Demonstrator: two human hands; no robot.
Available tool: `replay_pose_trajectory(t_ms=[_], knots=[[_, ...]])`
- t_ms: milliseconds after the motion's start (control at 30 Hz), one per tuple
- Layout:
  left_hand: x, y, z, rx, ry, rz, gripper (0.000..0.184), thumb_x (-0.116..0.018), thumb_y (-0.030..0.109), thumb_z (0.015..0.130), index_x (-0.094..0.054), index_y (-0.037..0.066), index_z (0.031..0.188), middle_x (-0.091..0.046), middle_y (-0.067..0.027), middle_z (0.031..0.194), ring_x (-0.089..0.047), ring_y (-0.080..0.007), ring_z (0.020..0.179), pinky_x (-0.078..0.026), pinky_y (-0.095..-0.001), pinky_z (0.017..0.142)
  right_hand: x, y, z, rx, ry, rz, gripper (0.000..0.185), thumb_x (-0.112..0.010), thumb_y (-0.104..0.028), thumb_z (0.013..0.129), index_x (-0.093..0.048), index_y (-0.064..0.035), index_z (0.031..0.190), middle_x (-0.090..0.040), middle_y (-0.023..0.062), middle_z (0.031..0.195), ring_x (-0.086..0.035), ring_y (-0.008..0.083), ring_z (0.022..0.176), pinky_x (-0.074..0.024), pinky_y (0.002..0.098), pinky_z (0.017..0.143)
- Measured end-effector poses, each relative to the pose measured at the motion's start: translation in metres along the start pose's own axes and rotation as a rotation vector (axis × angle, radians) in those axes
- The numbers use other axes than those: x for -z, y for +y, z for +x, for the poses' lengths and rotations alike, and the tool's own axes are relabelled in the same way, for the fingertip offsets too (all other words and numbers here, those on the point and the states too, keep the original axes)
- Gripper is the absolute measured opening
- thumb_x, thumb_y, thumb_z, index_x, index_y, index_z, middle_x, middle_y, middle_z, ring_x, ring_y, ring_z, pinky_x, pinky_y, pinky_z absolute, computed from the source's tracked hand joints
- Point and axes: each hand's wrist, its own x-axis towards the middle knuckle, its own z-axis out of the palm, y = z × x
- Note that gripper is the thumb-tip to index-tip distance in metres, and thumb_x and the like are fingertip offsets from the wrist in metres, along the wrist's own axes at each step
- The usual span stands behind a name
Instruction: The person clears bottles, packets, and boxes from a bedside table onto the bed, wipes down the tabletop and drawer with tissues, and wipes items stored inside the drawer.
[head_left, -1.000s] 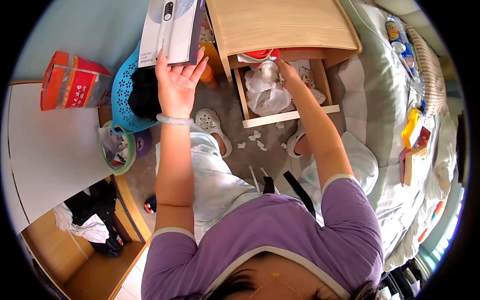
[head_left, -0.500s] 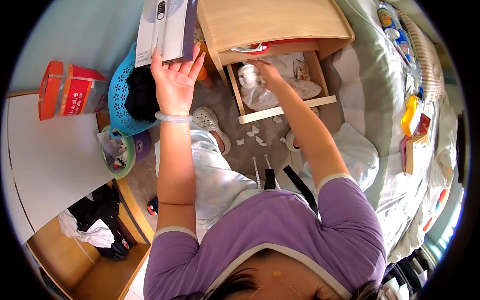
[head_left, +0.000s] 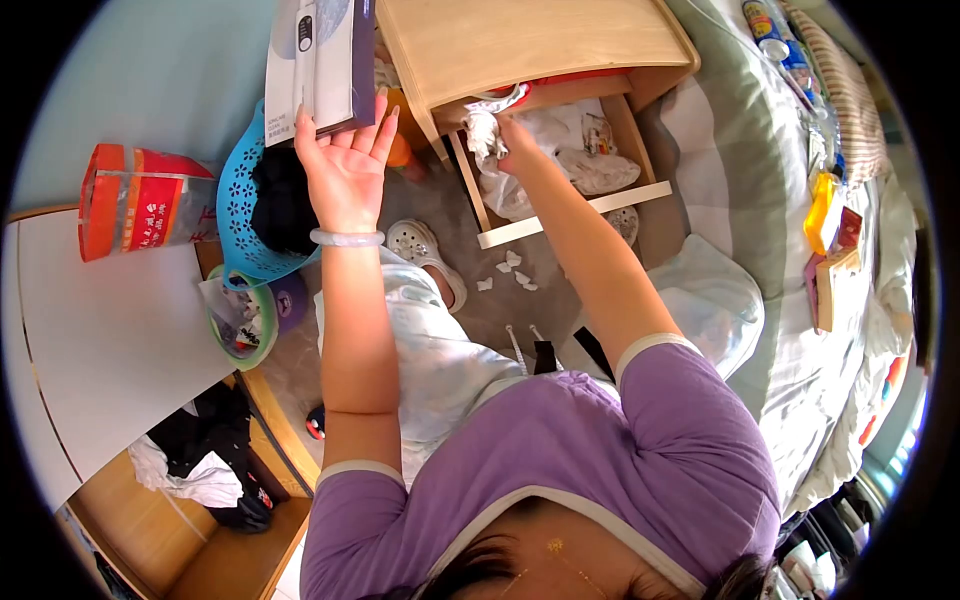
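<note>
A white and dark-blue box (head_left: 345,70) with a pen-like device pictured on its front is held upright by my left hand (head_left: 345,170). The thumb lies on the front, and the fingers support its lower edge. Over the left side of the pulled-out drawer (head_left: 575,215), my right hand (head_left: 515,145) is closed on a crumpled white bundle (head_left: 484,134); its exact kind I cannot make out. Clear plastic bags (head_left: 600,172) and a small printed packet (head_left: 597,132) lie inside the drawer.
A blue basket (head_left: 240,200) with dark cloth stands left, beside a red bag (head_left: 150,205) and a green-rimmed bin (head_left: 250,335). White scraps (head_left: 512,258) lie on the floor near my shoes (head_left: 420,245). The bed (head_left: 740,200) is on the right.
My right hand has moved left in the drawer, lifting the white bundle toward the drawer's left edge. My left hand still holds the box, which shifts slightly left in view.
</note>
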Motion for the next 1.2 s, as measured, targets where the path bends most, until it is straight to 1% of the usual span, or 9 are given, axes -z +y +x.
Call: replay_pose_trajectory(t_ms=[167,200,400,500,700,833,867,1000,1200], knots=[[0.001,-0.001,-0.002,0.004,-0.011,0.013,0.054,-0.05,0.041,0.084,-0.04,0.001,0.119,-0.047,-0.0152,0.12,-0.046,-0.033,0.112,-0.037,-0.0453,0.096,0.023,-0.002,-0.03,0.008,-0.077,-0.041,0.019,-0.043,-0.017,0.085,-0.056,-0.0043,0.09,-0.061,0.0058,0.077,-0.06,0.018,0.065,-0.0503,0.0338,0.058],[0.001,-0.002,-0.003,0.007,-0.01,0.011,0.054,-0.05,0.041,0.084,-0.04,0.001,0.119,-0.047,-0.0151,0.12,-0.046,-0.0332,0.112,-0.037,-0.0455,0.096,0.021,-0.006,-0.046,0.064,0.014,-0.08,0.02,-0.043,-0.016,0.085,-0.056,-0.0023,0.092,-0.061,0.0066,0.079,-0.06,0.0183,0.067,-0.0504,0.0335,0.059],[0.004,-0.004,0.0,0.014,-0.007,-0.006,0.054,-0.052,0.04,0.083,-0.04,0.002,0.119,-0.045,-0.0137,0.122,-0.044,-0.0337,0.113,-0.036,-0.0463,0.096,0.033,-0.025,-0.067,0.091,0.001,-0.252,0.022,-0.044,-0.016,0.085,-0.057,-0.0005,0.095,-0.061,0.0069,0.082,-0.06,0.0174,0.069,-0.0498,0.032,0.06],[0.002,-0.004,0.001,0.019,0.0,-0.006,0.055,-0.053,0.04,0.082,-0.04,0.002,0.119,-0.044,-0.0132,0.122,-0.043,-0.0333,0.114,-0.035,-0.0459,0.097,0.016,-0.037,-0.09,0.084,0.093,-0.406,0.023,-0.045,-0.016,0.085,-0.057,-0.0005,0.096,-0.062,0.0073,0.084,-0.06,0.0171,0.07,-0.0495,0.031,0.061],[0.001,-0.005,0.001,0.011,-0.005,0.001,0.056,-0.053,0.041,0.082,-0.04,0.001,0.119,-0.045,-0.0139,0.121,-0.043,-0.0331,0.114,-0.035,-0.0459,0.097,0.034,-0.045,-0.074,0.033,0.0,-0.419,0.024,-0.045,-0.018,0.085,-0.057,-0.001,0.098,-0.062,0.0072,0.085,-0.061,0.0167,0.071,-0.0498,0.0317,0.061],[0.0,-0.006,0.002,0.015,-0.006,-0.005,0.055,-0.052,0.042,0.083,-0.041,0.001,0.119,-0.046,-0.0142,0.121,-0.044,-0.0331,0.113,-0.035,-0.0459,0.097,0.031,-0.051,-0.066,0.021,0.062,-0.509,0.029,-0.045,-0.024,0.086,-0.057,-0.0052,0.105,-0.061,0.0052,0.093,-0.059,0.0143,0.08,-0.048,0.0295,0.068],[-0.001,-0.006,0.002,0.016,-0.008,-0.004,0.055,-0.052,0.042,0.083,-0.041,0.001,0.119,-0.046,-0.0142,0.121,-0.044,-0.0331,0.113,-0.035,-0.0459,0.097,0.026,-0.054,-0.065,0.04,0.064,-0.517,0.03,-0.05,-0.024,0.084,-0.056,-0.0051,0.107,-0.061,0.0051,0.097,-0.058,0.0144,0.084,-0.0467,0.0291,0.07],[-0.004,-0.008,0.0,0.015,0.001,0.007,0.055,-0.05,0.042,0.084,-0.041,0.001,0.119,-0.046,-0.0152,0.121,-0.045,-0.0338,0.113,-0.036,-0.0465,0.096,0.017,-0.056,-0.041,0.274,0.137,-1.021,0.038,-0.059,-0.026,0.08,-0.055,-0.0027,0.109,-0.06,0.0049,0.096,-0.055,0.0128,0.083,-0.0447,0.0283,0.069],[-0.003,-0.005,-0.002,0.031,-0.005,0.013,0.056,-0.047,0.043,0.085,-0.039,0.0,0.121,-0.045,-0.0161,0.122,-0.044,-0.0341,0.114,-0.036,-0.0467,0.096,0.018,-0.065,0.021,0.359,0.088,-1.15,0.036,-0.061,-0.028,0.079,-0.057,-0.0026,0.104,-0.061,0.0055,0.09,-0.056,0.0144,0.079,-0.045,0.0272,0.068]])
